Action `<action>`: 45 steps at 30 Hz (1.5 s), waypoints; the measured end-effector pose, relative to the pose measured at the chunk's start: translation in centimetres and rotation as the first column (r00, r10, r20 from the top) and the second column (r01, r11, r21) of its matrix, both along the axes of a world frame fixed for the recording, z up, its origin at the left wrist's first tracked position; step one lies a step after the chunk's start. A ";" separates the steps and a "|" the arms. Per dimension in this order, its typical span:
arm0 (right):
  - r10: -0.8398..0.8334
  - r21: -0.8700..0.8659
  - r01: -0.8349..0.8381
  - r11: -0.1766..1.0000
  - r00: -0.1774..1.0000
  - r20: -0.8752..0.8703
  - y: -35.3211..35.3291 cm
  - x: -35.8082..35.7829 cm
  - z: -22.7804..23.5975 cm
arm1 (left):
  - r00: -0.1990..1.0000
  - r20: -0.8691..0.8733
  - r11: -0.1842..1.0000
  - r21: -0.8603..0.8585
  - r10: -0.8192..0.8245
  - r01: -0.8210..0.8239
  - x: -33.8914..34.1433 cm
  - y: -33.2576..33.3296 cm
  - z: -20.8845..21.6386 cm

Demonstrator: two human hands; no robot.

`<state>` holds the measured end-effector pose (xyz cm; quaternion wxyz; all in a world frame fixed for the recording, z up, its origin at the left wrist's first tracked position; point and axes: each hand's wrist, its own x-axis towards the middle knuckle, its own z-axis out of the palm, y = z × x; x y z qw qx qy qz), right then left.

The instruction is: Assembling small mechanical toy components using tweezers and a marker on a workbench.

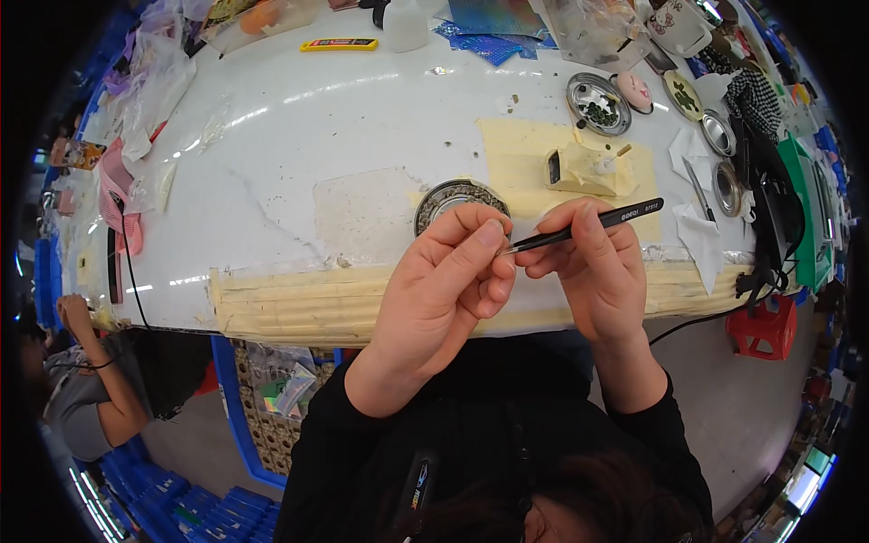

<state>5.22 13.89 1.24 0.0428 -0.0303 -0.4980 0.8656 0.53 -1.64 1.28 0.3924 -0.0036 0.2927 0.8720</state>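
Both my hands are raised over the table's near edge, close together. In my right hand I grip black tweezers, their tips pointing left to the fingers of the other hand. The fingers of my left hand are pinched together at those tips; whatever small piece they hold is too small to make out. Just behind my left hand stands a round metal dish with many small greyish bits in it, partly hidden by the fingers.
Beyond my right hand sits a tape-covered block. Round dishes, one a metal tray with dark green bits, stand at the back right. A yellow cutter lies far back. Masking tape covers the near edge. Another person's arm is at the left.
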 end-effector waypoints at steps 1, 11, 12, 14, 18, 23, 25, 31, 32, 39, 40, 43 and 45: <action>-0.001 -0.002 0.001 1.000 1.000 -0.001 0.0 0.0 0.0 | 1.000 -0.003 1.000 0.003 0.003 -0.003 0.0 0.0 -0.1; -0.007 -0.009 0.008 1.000 1.000 0.017 0.0 0.0 0.0 | 0.997 -0.072 0.999 0.000 0.035 -0.035 0.2 0.1 -0.3; -0.009 -0.009 0.009 1.000 1.000 0.018 0.0 0.0 0.0 | 0.996 -0.084 0.999 -0.001 0.039 -0.039 0.2 0.1 -0.4; -0.012 -0.007 0.012 1.000 1.000 0.022 0.0 0.0 -0.1 | 0.996 -0.083 0.999 0.002 0.042 -0.042 0.2 0.1 -0.5; -0.028 0.007 0.028 1.000 0.999 0.019 -0.2 -0.1 0.0 | 0.996 -0.078 0.999 0.026 0.046 -0.044 0.1 0.1 -0.7; -0.033 -0.056 0.037 0.998 0.998 0.062 -0.1 -0.2 -0.1 | 0.995 -0.080 0.998 0.032 0.057 -0.054 0.1 0.0 -0.8; -0.014 -0.116 0.026 0.993 0.995 0.097 0.0 -0.3 -0.1 | 0.992 -0.101 0.997 0.015 0.074 -0.073 0.3 0.0 -0.8; -0.063 -0.196 0.091 0.976 0.988 0.145 0.0 -0.3 0.0 | 0.923 -0.350 0.973 -0.100 0.163 -0.210 1.0 0.4 -0.7; -0.076 -0.188 0.103 0.977 0.987 0.142 0.0 -0.3 0.1 | 0.894 -0.410 0.959 -0.129 0.179 -0.251 1.2 0.5 -0.7; -0.101 -0.169 0.117 0.979 0.990 0.099 -0.2 -0.3 0.3 | 0.891 -0.386 0.952 -0.084 0.240 -0.293 1.0 0.6 -0.9; -0.102 -0.167 0.117 0.979 0.990 0.095 -0.2 -0.3 0.4 | 0.898 -0.373 0.956 -0.078 0.234 -0.281 1.0 0.5 -0.8; -0.110 -0.152 0.119 0.981 0.991 0.072 -0.4 -0.2 0.4 | 0.914 -0.340 0.965 -0.062 0.220 -0.255 1.1 0.4 -0.7; -0.099 -0.173 0.108 0.979 0.993 0.060 -0.5 -0.1 0.3 | 0.920 -0.324 0.967 -0.053 0.218 -0.248 1.1 0.4 -0.6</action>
